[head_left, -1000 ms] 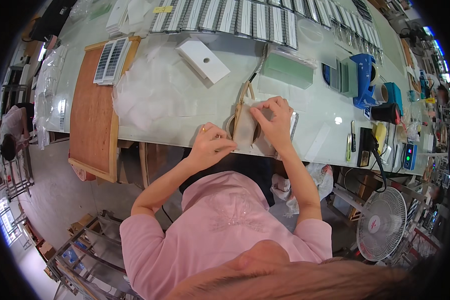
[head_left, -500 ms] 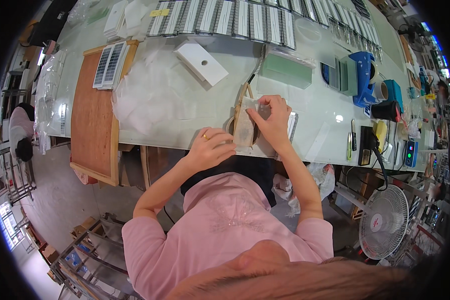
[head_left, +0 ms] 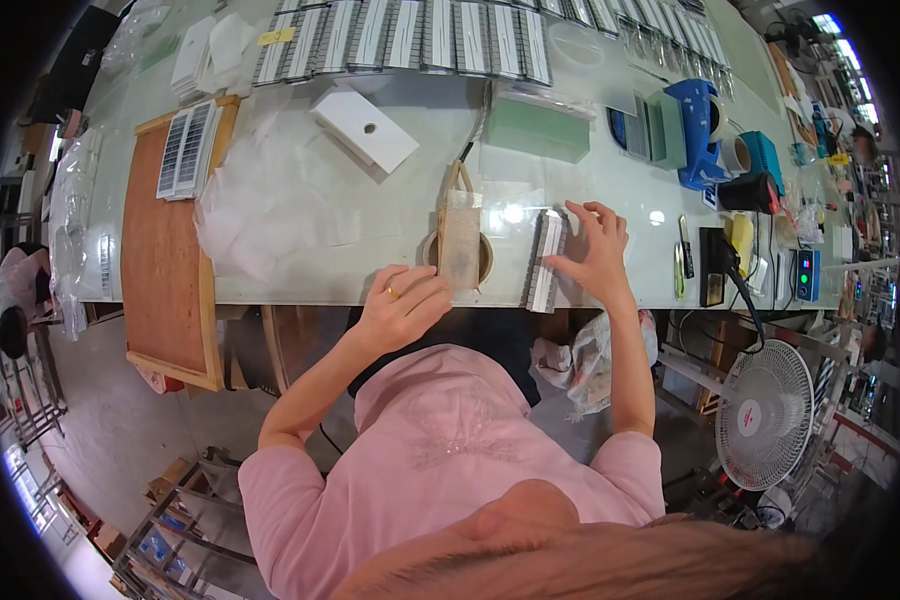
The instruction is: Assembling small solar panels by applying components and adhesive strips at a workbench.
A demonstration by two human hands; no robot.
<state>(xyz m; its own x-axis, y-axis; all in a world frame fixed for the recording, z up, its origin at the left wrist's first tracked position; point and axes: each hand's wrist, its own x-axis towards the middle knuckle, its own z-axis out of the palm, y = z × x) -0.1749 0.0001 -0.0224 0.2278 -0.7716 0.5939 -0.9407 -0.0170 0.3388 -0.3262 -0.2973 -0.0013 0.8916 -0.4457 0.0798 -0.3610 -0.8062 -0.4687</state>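
Observation:
A flat beige rectangular plate (head_left: 460, 250) with a looped wooden-looking handle at its far end lies over a round brown ring (head_left: 485, 258) at the table's front edge. Beside its near left corner is my left hand (head_left: 406, 308), fingers loosely bent and slightly apart; I see nothing held in it. To the right of the plate lies a narrow silver-grey ribbed strip piece (head_left: 545, 262). My right hand (head_left: 598, 258) is at that piece's right side, thumb close to its edge and fingers spread, not closed around it.
Translucent sheets (head_left: 255, 215) and a white block with a hole (head_left: 365, 128) lie left and beyond. Rows of similar strip pieces (head_left: 405, 35) fill the back. Greenish glass blocks (head_left: 538, 128) and a blue tape dispenser (head_left: 698, 135) stand right; a wooden board (head_left: 167, 260) overhangs the left edge.
My right hand has left the beige plate and moved right to the ribbed strip piece, which was mostly hidden behind my wrist. My left hand stays beside the plate. The whole view has shifted slightly.

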